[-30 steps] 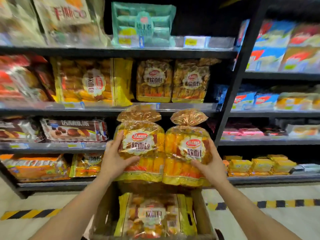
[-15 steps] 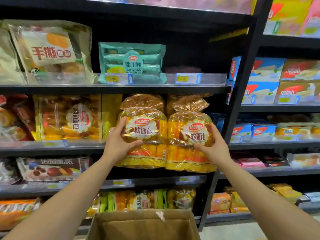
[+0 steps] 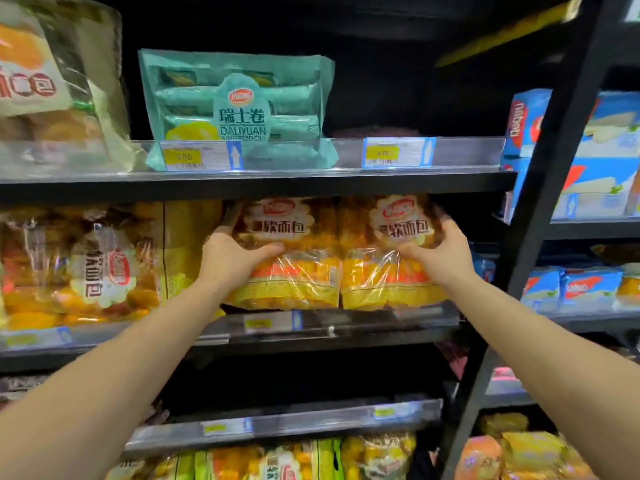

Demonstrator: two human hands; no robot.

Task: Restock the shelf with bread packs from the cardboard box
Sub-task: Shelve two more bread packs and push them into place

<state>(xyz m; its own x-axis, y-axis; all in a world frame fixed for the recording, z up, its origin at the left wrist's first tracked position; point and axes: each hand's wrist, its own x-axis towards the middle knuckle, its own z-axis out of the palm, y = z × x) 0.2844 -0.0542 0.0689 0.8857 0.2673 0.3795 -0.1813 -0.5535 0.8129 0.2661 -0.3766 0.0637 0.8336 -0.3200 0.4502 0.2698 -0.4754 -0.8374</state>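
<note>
Both bread packs (image 3: 341, 258) have risen from the box onto the shelf (image 3: 329, 327) (side by side).

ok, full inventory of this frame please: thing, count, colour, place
held bread packs: 2, orange-yellow, side by side at the middle shelf's mouth, upright
sideways bread pack: 1, orange-yellow, middle shelf, left of the held pair
swiss roll pack: 1, mint green, upper shelf, centre
large bread bag: 1, beige with orange print, upper shelf, left edge
price tags: several, yellow on blue-white, along the shelf rails
boxed goods: several, blue with red, right bay, count unclear
bagged bread: several, yellow-orange, bottom shelf, blurred
shelf upright: 1, black, between the bays
cardboard box: not in view
left hand: 1, on the left pack
right hand: 1, on the right pack
</note>
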